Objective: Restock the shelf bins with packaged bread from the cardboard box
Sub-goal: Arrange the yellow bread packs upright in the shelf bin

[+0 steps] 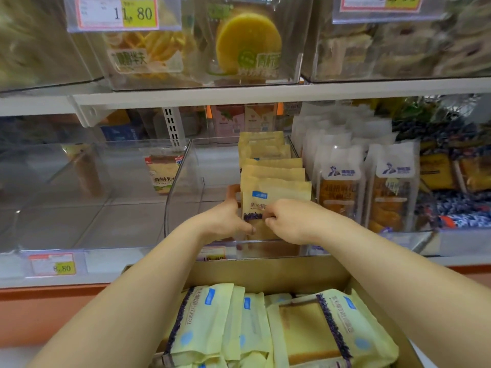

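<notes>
1. Both hands reach over the open brown cardboard box point(265, 272) into the clear plastic shelf bin point(180, 187) on the lower shelf point(106, 274).
2. The left hand point(225, 221) curls round the left edge of the front pale-yellow bread pack point(279, 193). The right hand point(289, 221) pinches its face with bent fingers. That pack stands upright at the bin's front right.
3. Done: a row of matching packs point(271, 166) stands behind it, filling the bin's right side.
4. Outstanding: the bin's left side looks unfilled, and the box holds many yellow packs point(326, 328). I judge the task roughly midway.
</notes>
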A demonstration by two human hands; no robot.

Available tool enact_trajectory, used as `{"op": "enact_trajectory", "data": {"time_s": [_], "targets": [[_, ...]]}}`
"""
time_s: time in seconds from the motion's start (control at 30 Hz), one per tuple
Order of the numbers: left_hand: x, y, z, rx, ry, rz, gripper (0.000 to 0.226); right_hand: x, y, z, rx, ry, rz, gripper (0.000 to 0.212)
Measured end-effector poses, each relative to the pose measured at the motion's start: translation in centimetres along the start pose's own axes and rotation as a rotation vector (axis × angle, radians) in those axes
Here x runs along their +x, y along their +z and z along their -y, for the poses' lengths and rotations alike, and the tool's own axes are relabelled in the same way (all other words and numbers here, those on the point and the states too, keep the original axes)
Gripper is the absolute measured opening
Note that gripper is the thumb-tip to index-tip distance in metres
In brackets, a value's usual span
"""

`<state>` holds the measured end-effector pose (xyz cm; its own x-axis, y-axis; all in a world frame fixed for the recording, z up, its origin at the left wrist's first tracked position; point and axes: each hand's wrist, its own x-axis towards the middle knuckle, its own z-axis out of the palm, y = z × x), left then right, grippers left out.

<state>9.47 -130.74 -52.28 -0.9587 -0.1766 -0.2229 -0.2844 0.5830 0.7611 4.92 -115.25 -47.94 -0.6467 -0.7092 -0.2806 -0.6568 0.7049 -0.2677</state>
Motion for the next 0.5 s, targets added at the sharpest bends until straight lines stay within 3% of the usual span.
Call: {"op": "enact_trajectory", "data": {"time_s": [0.17, 0.5], "targets": [[0.8, 0.4, 0.3, -0.061, -0.009, -0.067, 0.071, 1.8, 0.4, 0.2, 0.019, -0.031, 0.234, 0.044], [4.0, 1.4, 0.3, -0.399, -0.044, -0.193, 0.063, 3.6, 0.9, -0.3, 0.218, -0.099, 0.118, 0.037]]}}
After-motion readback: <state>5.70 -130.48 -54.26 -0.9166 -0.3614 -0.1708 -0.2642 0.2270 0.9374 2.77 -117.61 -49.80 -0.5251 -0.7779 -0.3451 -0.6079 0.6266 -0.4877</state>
